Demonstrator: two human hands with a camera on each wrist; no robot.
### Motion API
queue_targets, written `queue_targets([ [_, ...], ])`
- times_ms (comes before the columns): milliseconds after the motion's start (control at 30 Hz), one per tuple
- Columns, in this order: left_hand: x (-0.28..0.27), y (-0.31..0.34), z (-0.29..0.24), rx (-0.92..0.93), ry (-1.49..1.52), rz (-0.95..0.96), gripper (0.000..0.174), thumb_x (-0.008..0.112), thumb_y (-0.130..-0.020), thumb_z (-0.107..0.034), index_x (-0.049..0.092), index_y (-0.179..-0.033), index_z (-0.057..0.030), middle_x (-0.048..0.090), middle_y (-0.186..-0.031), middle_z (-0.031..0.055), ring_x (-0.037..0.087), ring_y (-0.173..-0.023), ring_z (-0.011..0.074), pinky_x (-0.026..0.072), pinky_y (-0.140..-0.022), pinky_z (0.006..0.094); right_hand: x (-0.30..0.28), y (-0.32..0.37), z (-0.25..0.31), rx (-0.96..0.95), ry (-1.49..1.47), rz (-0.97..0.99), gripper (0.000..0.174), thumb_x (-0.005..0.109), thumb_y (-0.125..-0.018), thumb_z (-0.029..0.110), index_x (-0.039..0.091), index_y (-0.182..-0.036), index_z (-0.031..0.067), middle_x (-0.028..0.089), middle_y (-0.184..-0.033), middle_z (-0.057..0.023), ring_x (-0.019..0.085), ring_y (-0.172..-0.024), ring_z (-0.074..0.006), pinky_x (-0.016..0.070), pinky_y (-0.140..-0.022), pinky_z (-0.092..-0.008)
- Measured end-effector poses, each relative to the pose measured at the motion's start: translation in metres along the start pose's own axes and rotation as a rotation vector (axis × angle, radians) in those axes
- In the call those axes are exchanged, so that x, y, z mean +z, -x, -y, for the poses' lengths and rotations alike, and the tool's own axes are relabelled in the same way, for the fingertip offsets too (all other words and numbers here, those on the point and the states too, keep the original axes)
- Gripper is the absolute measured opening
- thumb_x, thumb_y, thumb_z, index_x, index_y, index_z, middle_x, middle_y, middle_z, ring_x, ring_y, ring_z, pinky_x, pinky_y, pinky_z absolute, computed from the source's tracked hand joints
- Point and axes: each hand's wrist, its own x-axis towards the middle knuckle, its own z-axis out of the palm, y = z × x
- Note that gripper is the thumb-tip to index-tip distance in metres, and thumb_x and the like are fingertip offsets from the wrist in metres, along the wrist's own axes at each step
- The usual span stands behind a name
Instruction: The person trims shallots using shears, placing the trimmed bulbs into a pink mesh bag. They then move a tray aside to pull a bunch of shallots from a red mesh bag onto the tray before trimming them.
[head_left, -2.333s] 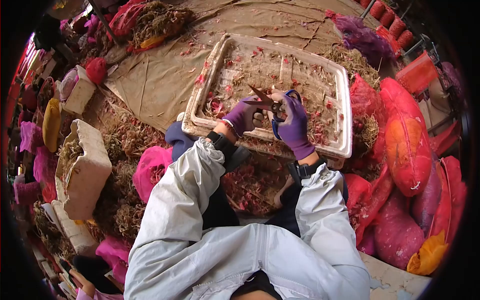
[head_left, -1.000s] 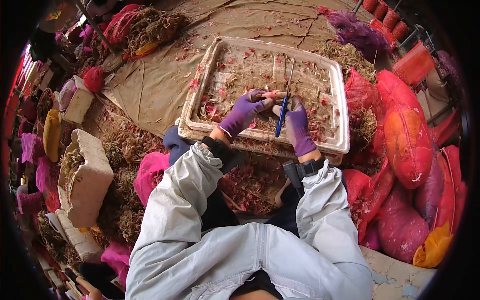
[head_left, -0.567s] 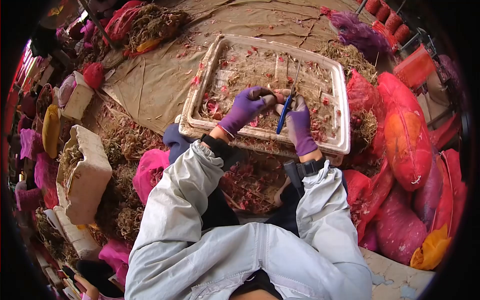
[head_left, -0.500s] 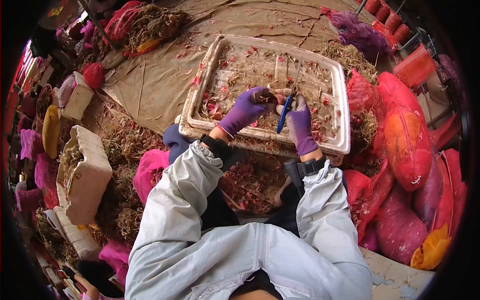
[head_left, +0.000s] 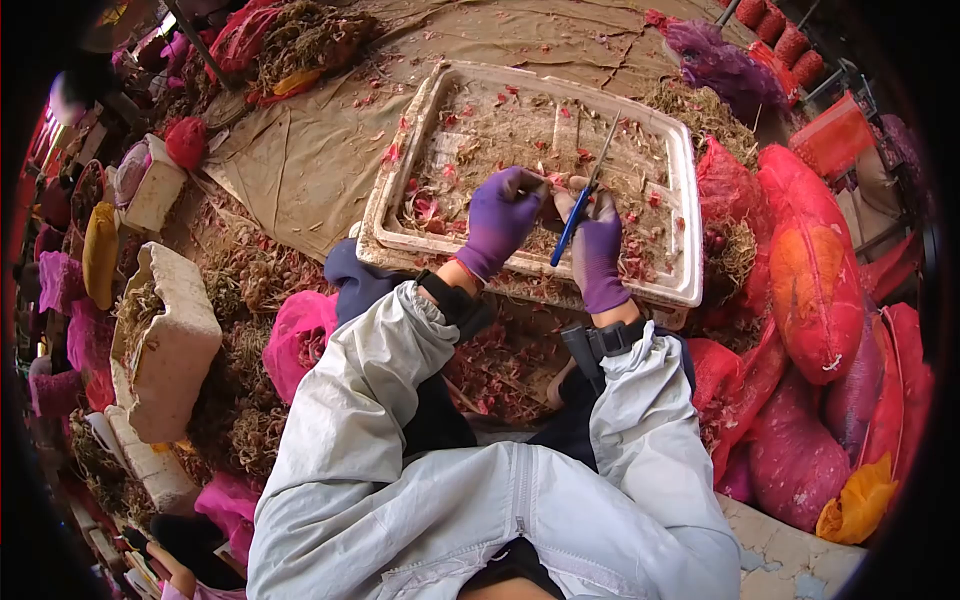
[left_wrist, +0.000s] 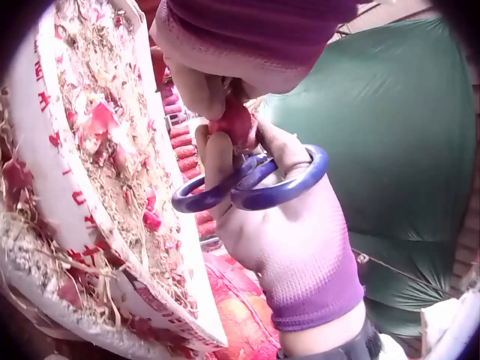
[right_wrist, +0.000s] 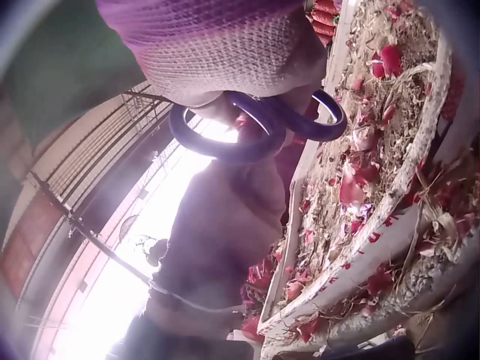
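My gloved left hand [head_left: 500, 218] and right hand [head_left: 600, 245] meet over a shallow white foam tray [head_left: 375, 225]. In the left wrist view, the left hand [left_wrist: 255, 45] comes from above and pinches a small red onion [left_wrist: 236, 124], while the right hand's fingertips press on it from below. Blue-handled scissors [head_left: 572, 222] lie across the right hand, held in its palm with the blades together and pointing away. Both finger loops [left_wrist: 277, 193] hang free of the fingers. The right wrist view shows the scissors [right_wrist: 240, 146] under the right hand; there the onion is mostly hidden.
Dry roots and red skins litter the tray. Red net sacks [head_left: 815, 270] crowd the right side. At left are a foam box [head_left: 175, 345] of dried stalks and a pink net bag [head_left: 300, 345]. A brown tarp [head_left: 300, 180] covers the floor beyond.
The scissors, earlier spread between the hands, now lie closed in the right palm. The left hand has come over to the onion, and just now its wrist has lifted and turned.
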Motion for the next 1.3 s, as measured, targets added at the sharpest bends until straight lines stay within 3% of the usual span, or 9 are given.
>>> queue_targets([
  [133, -0.008, -0.008, -0.002, -0.605, 0.555, 0.070, 0.013, 0.060, -0.087, -0.013, 0.060, -0.094, -0.0019, 0.063, -0.080, 0.0009, 0.057, -0.063, 0.0066, 0.0472, -0.057, 0.0204, 0.006, 0.002, 0.008, -0.038, -0.008, -0.054, 0.023, 0.067, -0.080, 0.007, 0.055, -0.098, 0.0048, 0.060, -0.082, 0.0016, 0.055, -0.068, -0.0044, 0.0453, -0.058, -0.0186],
  [367, 0.000, -0.005, 0.008, -0.182, 0.294, 0.118, 0.016, 0.056, -0.089, -0.010, 0.061, -0.102, -0.0010, 0.063, -0.080, 0.0003, 0.058, -0.065, 0.0058, 0.0475, -0.059, 0.0196, -0.005, -0.002, 0.005, -0.016, 0.196, 0.070, 0.026, 0.066, -0.078, 0.003, 0.055, -0.101, 0.0042, 0.062, -0.078, 0.0012, 0.057, -0.069, -0.0055, 0.0477, -0.062, -0.0202],
  [667, -0.017, -0.006, 0.011, -0.672, 0.632, 0.045, 0.012, 0.058, -0.087, -0.012, 0.059, -0.097, -0.0049, 0.060, -0.085, 0.0044, 0.061, -0.066, 0.0139, 0.0524, -0.056, 0.0246, -0.003, -0.001, 0.011, -0.073, 0.158, -0.008, 0.025, 0.064, -0.076, 0.002, 0.055, -0.099, 0.0053, 0.057, -0.068, 0.0030, 0.051, -0.055, -0.0035, 0.0418, -0.048, -0.0196],
  [700, -0.017, -0.005, 0.012, -0.671, 0.633, 0.045, 0.012, 0.058, -0.087, -0.012, 0.059, -0.097, -0.0049, 0.060, -0.085, 0.0044, 0.061, -0.066, 0.0139, 0.0524, -0.056, 0.0246, -0.005, -0.002, 0.012, -0.115, 0.212, -0.045, 0.025, 0.063, -0.077, 0.002, 0.055, -0.099, 0.0053, 0.056, -0.068, 0.0031, 0.050, -0.054, -0.0032, 0.0415, -0.048, -0.0196],
  [733, -0.017, -0.003, 0.012, -0.572, 0.536, 0.079, 0.014, 0.059, -0.084, -0.008, 0.059, -0.098, -0.0048, 0.060, -0.082, 0.0042, 0.061, -0.066, 0.0139, 0.0515, -0.056, 0.0246, -0.009, -0.005, 0.011, -0.092, 0.276, 0.018, 0.032, 0.060, -0.079, -0.001, 0.050, -0.109, 0.0039, 0.063, -0.093, -0.0061, 0.057, -0.072, -0.0071, 0.0463, -0.061, -0.0196],
  [900, -0.021, 0.002, 0.017, -0.395, 0.249, 0.377, 0.018, 0.061, -0.076, 0.003, 0.060, -0.093, -0.0045, 0.058, -0.074, 0.0039, 0.060, -0.064, 0.0131, 0.0478, -0.055, 0.0263, -0.008, -0.005, 0.001, -0.276, 0.311, 0.237, 0.036, 0.064, -0.074, -0.001, 0.052, -0.108, 0.0062, 0.061, -0.087, 0.0018, 0.057, -0.076, -0.0062, 0.0463, -0.070, -0.0214],
  [967, -0.025, 0.006, 0.032, -0.592, 0.400, 0.562, 0.007, 0.056, -0.082, -0.004, 0.059, -0.088, -0.0054, 0.058, -0.072, 0.0031, 0.056, -0.061, 0.0128, 0.0428, -0.052, 0.0275, -0.008, -0.006, -0.002, -0.316, 0.448, 0.278, 0.042, 0.065, -0.073, -0.001, 0.050, -0.111, 0.0057, 0.063, -0.093, -0.0004, 0.058, -0.078, -0.0068, 0.0463, -0.070, -0.0211],
  [1100, -0.012, 0.003, 0.002, -0.938, 0.732, 0.282, 0.043, 0.038, -0.094, -0.046, 0.058, -0.086, -0.0089, 0.056, -0.073, -0.0009, 0.045, -0.055, 0.0105, 0.0362, -0.050, 0.0236, -0.002, -0.003, 0.017, -0.123, 0.169, 0.275, 0.035, 0.064, -0.074, -0.003, 0.050, -0.105, 0.0040, 0.063, -0.088, -0.0033, 0.059, -0.075, -0.0080, 0.0470, -0.069, -0.0218],
  [1300, -0.017, 0.004, 0.000, -0.795, 0.577, 0.602, 0.050, 0.037, -0.093, -0.052, 0.060, -0.095, -0.0073, 0.057, -0.075, -0.0016, 0.046, -0.061, 0.0090, 0.0368, -0.056, 0.0223, -0.010, -0.008, -0.001, 0.038, 0.062, 0.074, 0.024, 0.061, -0.076, -0.005, 0.055, -0.097, 0.0055, 0.060, -0.076, 0.0011, 0.056, -0.061, -0.0047, 0.0445, -0.051, -0.0195],
])
